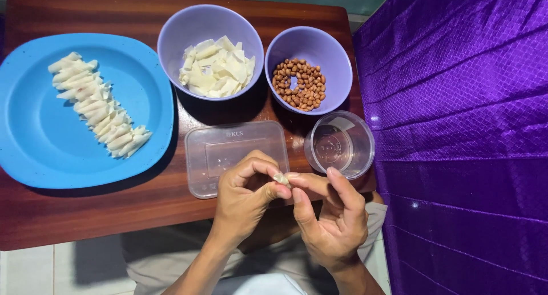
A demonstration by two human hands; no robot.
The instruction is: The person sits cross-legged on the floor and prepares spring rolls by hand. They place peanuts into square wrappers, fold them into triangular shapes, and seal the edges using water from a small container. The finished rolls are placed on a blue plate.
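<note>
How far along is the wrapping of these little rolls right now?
Done: a row of finished rolls lies on the blue plate. In hand: the left hand and right hand pinch one small wrapper piece between their fingertips. Left: a heap of flat wrappers fills one purple bowl, and peanuts sit in the other bowl, so plenty seems to remain.

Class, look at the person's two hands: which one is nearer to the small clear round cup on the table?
The right hand is nearer: its fingers reach up just below the clear round cup. The left hand sits further over, in front of the clear rectangular container.
</note>
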